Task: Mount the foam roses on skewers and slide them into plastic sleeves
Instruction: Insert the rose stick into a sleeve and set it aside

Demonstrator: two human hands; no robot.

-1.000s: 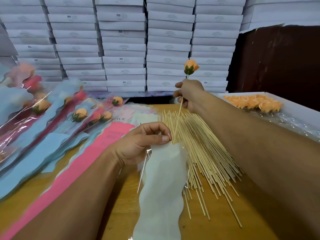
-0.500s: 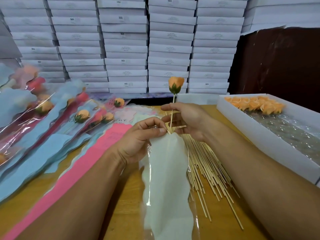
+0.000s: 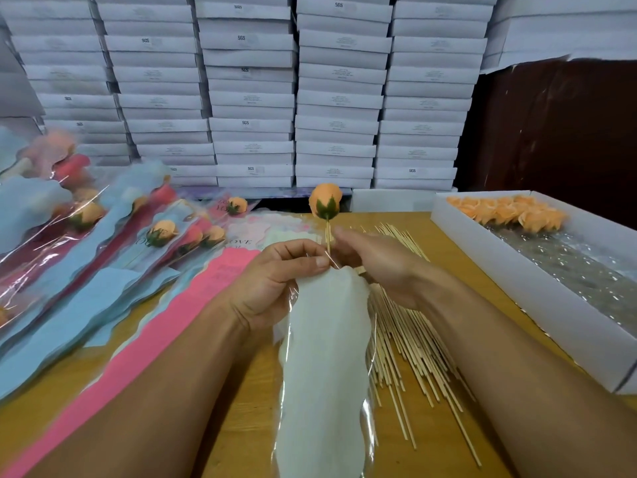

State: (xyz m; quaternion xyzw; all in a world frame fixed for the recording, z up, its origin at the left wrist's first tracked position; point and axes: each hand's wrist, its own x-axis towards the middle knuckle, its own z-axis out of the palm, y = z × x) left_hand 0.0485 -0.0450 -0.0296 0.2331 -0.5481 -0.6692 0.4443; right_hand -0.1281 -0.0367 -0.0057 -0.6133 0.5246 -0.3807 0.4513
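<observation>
An orange foam rose (image 3: 325,200) with green sepals stands on a skewer (image 3: 328,236) that runs down into the mouth of a white plastic sleeve (image 3: 325,367). My left hand (image 3: 275,281) pinches the sleeve's top edge and holds the mouth apart. My right hand (image 3: 375,262) grips the skewer just below the rose, right beside the left hand. Most of the skewer is hidden inside the sleeve.
Loose skewers (image 3: 410,343) fan out on the wooden table (image 3: 458,439) to the right. A white box (image 3: 537,298) with orange roses (image 3: 506,213) stands far right. Finished sleeved roses (image 3: 103,232) and a pink sleeve (image 3: 144,353) lie left. Stacked white boxes (image 3: 251,98) fill the back.
My right hand has pushed the skewer further down into the sleeve, so the rose now sits lower and closer to the sleeve's mouth. My left hand kept its pinch on the sleeve.
</observation>
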